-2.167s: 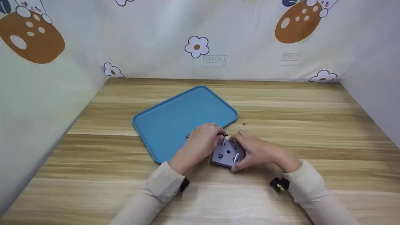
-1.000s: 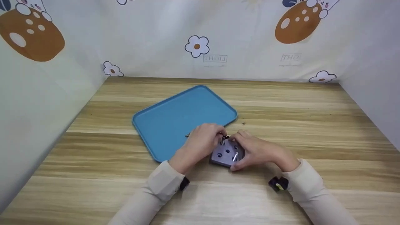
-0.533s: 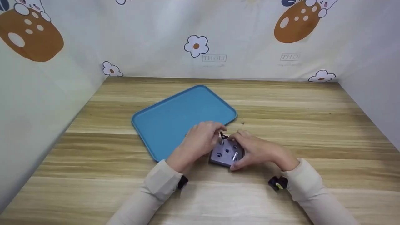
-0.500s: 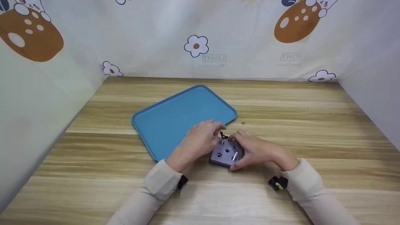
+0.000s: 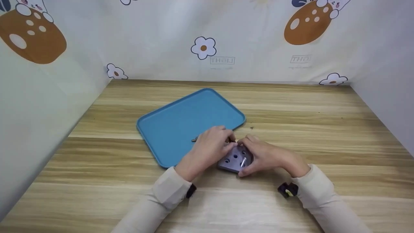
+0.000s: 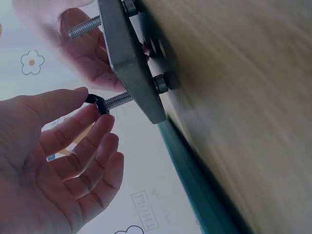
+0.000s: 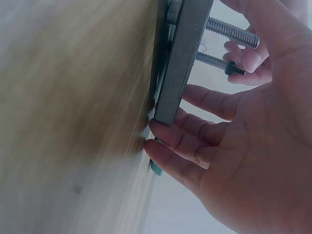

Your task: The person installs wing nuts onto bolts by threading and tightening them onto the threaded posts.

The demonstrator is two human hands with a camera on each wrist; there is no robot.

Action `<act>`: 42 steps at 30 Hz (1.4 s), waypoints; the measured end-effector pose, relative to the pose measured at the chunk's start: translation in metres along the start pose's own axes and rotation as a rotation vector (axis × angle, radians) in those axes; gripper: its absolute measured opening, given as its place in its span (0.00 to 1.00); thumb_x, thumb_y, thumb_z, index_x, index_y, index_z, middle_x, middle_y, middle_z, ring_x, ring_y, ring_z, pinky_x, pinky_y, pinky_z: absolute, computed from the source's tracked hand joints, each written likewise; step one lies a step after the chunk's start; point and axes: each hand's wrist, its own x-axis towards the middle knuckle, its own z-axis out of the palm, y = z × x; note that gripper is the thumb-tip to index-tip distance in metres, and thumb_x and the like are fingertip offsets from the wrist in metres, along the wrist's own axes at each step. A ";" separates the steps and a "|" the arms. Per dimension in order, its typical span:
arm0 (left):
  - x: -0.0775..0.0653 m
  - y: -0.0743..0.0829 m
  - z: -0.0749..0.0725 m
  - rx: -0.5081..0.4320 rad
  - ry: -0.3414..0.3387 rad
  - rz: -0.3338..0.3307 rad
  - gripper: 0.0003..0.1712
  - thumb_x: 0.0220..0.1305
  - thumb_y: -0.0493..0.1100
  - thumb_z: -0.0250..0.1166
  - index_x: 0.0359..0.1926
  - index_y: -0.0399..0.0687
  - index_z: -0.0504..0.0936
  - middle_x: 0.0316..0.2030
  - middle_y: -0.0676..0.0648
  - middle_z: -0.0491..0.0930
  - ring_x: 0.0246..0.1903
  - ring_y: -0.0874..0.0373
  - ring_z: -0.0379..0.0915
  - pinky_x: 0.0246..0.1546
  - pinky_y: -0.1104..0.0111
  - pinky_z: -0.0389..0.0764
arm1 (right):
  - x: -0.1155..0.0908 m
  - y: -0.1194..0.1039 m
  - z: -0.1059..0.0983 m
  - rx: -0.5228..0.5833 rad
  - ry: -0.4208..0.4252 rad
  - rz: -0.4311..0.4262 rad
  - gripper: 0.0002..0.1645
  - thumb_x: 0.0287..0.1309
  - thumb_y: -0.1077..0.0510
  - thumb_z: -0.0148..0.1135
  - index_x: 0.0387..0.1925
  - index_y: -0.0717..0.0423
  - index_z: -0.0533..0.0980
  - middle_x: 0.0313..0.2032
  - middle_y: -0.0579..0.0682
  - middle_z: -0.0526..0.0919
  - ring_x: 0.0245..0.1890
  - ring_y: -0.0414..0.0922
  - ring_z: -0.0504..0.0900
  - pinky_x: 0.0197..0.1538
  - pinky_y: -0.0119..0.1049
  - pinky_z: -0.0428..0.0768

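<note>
A grey metal plate [image 5: 231, 165] with several holes is held just above the table, two threaded bolts standing up through it. My right hand [image 5: 265, 156] grips the plate by its right side, thumb at the near edge and fingers at the far edge. On the far bolt [image 6: 118, 101] sits a black wing nut [image 6: 100, 103] near the free end. My left hand [image 5: 209, 145] pinches this wing nut between thumb and forefinger, and hides it in the head view. The near bolt [image 5: 243, 162] carries no nut. Bolt heads [image 6: 160, 84] show under the plate.
A blue tray [image 5: 181, 119] lies askew on the wooden table [image 5: 310, 129], just beyond the hands. A small brownish metal piece [image 5: 194, 139] shows on the tray, partly behind the left hand. Patterned cloth [image 5: 258, 38] walls enclose the back and sides.
Half a second ago the left fingers were spread and the black wing nut showed between them; now they have closed on it. The right hand and plate have stayed in place.
</note>
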 end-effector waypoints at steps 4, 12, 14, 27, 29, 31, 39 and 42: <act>0.000 -0.001 0.001 -0.010 0.005 -0.001 0.10 0.62 0.49 0.61 0.40 0.51 0.83 0.35 0.51 0.78 0.36 0.58 0.72 0.37 0.66 0.74 | 0.000 0.000 0.000 0.001 -0.004 0.003 0.49 0.39 0.37 0.71 0.57 0.60 0.64 0.45 0.51 0.68 0.44 0.44 0.66 0.43 0.34 0.69; 0.000 0.000 0.000 -0.025 0.003 -0.016 0.09 0.61 0.48 0.61 0.38 0.50 0.83 0.34 0.51 0.78 0.35 0.58 0.72 0.37 0.66 0.74 | -0.001 0.001 0.001 -0.013 0.009 -0.012 0.48 0.39 0.38 0.71 0.57 0.59 0.65 0.45 0.51 0.68 0.43 0.44 0.66 0.42 0.34 0.69; 0.000 0.000 -0.001 -0.031 -0.001 -0.019 0.09 0.61 0.48 0.61 0.38 0.49 0.83 0.34 0.51 0.78 0.35 0.58 0.72 0.37 0.66 0.74 | -0.001 0.000 0.001 -0.020 0.009 -0.012 0.49 0.39 0.38 0.71 0.59 0.57 0.64 0.44 0.50 0.67 0.43 0.44 0.65 0.41 0.33 0.68; 0.000 -0.002 -0.005 -0.045 -0.046 0.016 0.09 0.62 0.45 0.61 0.40 0.49 0.83 0.38 0.50 0.79 0.39 0.57 0.74 0.41 0.65 0.76 | -0.002 -0.002 0.003 -0.015 0.013 -0.007 0.52 0.39 0.41 0.72 0.64 0.56 0.62 0.41 0.51 0.65 0.39 0.42 0.67 0.38 0.31 0.67; 0.000 -0.002 -0.006 -0.047 -0.053 0.023 0.09 0.61 0.44 0.61 0.41 0.49 0.82 0.38 0.50 0.79 0.39 0.56 0.75 0.42 0.64 0.76 | -0.002 -0.003 0.002 -0.019 0.015 -0.009 0.52 0.38 0.42 0.72 0.64 0.56 0.62 0.41 0.51 0.65 0.38 0.42 0.67 0.38 0.31 0.68; 0.000 -0.002 -0.007 -0.046 -0.061 0.027 0.09 0.61 0.44 0.61 0.41 0.49 0.82 0.39 0.50 0.79 0.40 0.56 0.75 0.42 0.63 0.76 | -0.001 -0.003 0.003 -0.023 0.019 -0.011 0.51 0.38 0.42 0.72 0.63 0.57 0.63 0.41 0.50 0.65 0.38 0.42 0.67 0.39 0.31 0.68; 0.000 -0.003 -0.008 -0.071 -0.065 0.026 0.10 0.60 0.36 0.58 0.42 0.49 0.80 0.41 0.49 0.81 0.42 0.55 0.76 0.42 0.63 0.77 | -0.001 -0.003 0.003 -0.032 0.025 -0.014 0.50 0.38 0.43 0.73 0.62 0.57 0.64 0.42 0.50 0.65 0.40 0.42 0.66 0.41 0.32 0.69; 0.000 -0.004 -0.008 -0.071 -0.051 0.035 0.13 0.59 0.32 0.55 0.43 0.49 0.78 0.40 0.48 0.82 0.41 0.54 0.77 0.41 0.64 0.78 | -0.001 -0.003 0.003 -0.035 0.026 -0.016 0.49 0.38 0.43 0.73 0.61 0.57 0.65 0.42 0.50 0.65 0.40 0.42 0.65 0.41 0.32 0.68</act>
